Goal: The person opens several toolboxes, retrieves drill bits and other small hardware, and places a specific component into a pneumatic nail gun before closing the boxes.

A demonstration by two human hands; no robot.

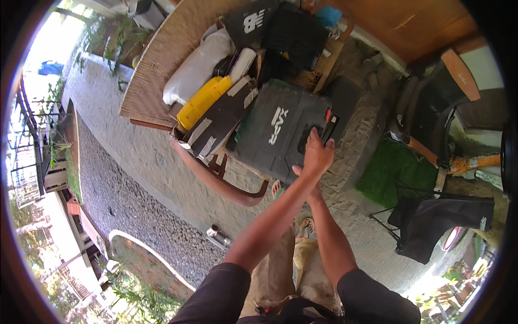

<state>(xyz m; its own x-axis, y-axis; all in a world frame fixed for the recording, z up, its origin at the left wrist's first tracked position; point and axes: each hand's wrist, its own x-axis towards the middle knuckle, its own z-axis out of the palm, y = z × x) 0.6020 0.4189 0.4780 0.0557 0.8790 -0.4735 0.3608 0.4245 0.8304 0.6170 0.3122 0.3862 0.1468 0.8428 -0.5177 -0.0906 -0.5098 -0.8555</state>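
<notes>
A black hard case with pale lettering on its lid lies on a rattan seat in front of me. My left hand reaches across to the case's right side and grips it beside a dark latch with a small red part. My right forearm passes under the left one, and my right hand is mostly hidden behind the left wrist, near the case's lower right corner. A fingertip shows left of that wrist; I cannot tell which hand it belongs to. The lid looks closed.
The rattan bench also bears a dark taped box, a yellow package, a white bag and another black case. Its curved wooden armrest is near me. To the right are a black chair, green mat and folding seat.
</notes>
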